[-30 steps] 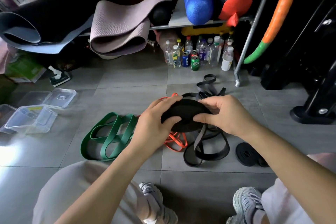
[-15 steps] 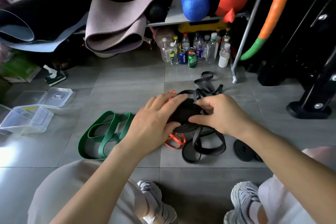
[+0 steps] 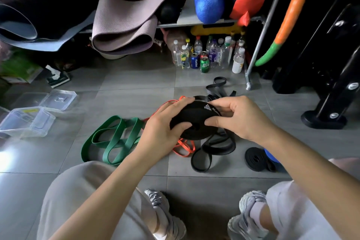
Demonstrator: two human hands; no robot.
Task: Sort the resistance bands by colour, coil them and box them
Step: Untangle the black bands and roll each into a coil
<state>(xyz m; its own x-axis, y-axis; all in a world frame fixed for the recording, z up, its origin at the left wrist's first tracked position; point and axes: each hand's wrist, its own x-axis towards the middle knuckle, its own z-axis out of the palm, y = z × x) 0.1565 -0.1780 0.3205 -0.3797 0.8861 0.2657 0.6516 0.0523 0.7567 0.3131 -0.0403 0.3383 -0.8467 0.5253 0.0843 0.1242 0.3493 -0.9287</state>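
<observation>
Both hands hold a thick coil of black resistance band above the floor, white logo facing up. My left hand grips its left side with the thumb on the face; my right hand pinches its right side. A loose tail of black band hangs down to the tiles. Green bands lie spread at the left, an orange band under the coil. More loose black bands lie behind. A finished black coil rests at the right.
Clear plastic boxes and a lid sit on the floor at the left. Bottles and cans stand under a shelf with rolled mats and a blue roller. A black machine base is at right. My knees and shoes fill the bottom.
The coil has turned in my hands, so its white logo now shows on top. My left thumb has shifted across the coil's face. Both hands stay at the same spot.
</observation>
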